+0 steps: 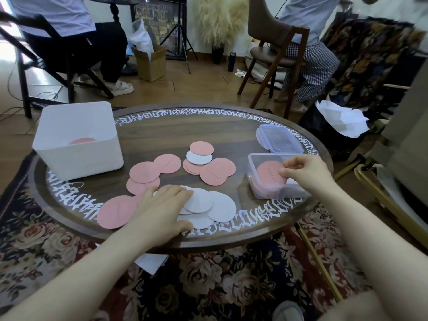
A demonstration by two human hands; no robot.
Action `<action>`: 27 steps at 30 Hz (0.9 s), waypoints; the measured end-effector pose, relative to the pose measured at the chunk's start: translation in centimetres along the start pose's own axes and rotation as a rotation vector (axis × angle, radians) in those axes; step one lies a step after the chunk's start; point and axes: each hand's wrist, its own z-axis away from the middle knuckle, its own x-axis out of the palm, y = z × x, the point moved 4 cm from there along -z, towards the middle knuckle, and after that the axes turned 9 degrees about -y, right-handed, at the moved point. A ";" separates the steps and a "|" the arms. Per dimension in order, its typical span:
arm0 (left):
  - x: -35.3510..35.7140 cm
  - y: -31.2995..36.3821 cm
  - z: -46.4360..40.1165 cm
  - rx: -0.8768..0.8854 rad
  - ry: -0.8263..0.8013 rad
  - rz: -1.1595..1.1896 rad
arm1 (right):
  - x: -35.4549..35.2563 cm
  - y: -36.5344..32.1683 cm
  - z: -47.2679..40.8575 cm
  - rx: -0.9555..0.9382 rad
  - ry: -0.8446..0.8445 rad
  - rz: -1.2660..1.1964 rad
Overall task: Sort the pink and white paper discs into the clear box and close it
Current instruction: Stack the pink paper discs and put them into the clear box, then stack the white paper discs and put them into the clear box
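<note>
the right hand (303,173) pinches a pink paper disc (269,173) over the clear plastic box (275,192) at three o'clock on the round wooden table (162,137). the left hand (162,205) rests flat, fingers straight, on white paper discs (213,206) at six o'clock. thin, light and probably slippery, they are best lifted by an edge.

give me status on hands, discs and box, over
Right hand pinching a pink disc inside the clear box. Left hand flat on the white discs. Lid off, behind box. Nothing blocking.
</note>
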 end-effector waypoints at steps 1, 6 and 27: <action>0.0 0.1 0.0 0.002 -0.001 0.005 | 0.1 0.0 -0.1 0.017 -0.002 0.054; 0.1 0.1 -0.2 0.012 -0.002 0.020 | 0.8 0.6 -0.8 0.061 -0.031 0.179; -0.5 0.4 0.2 0.006 -0.016 0.118 | 12.3 -7.0 6.0 -0.378 -0.283 0.275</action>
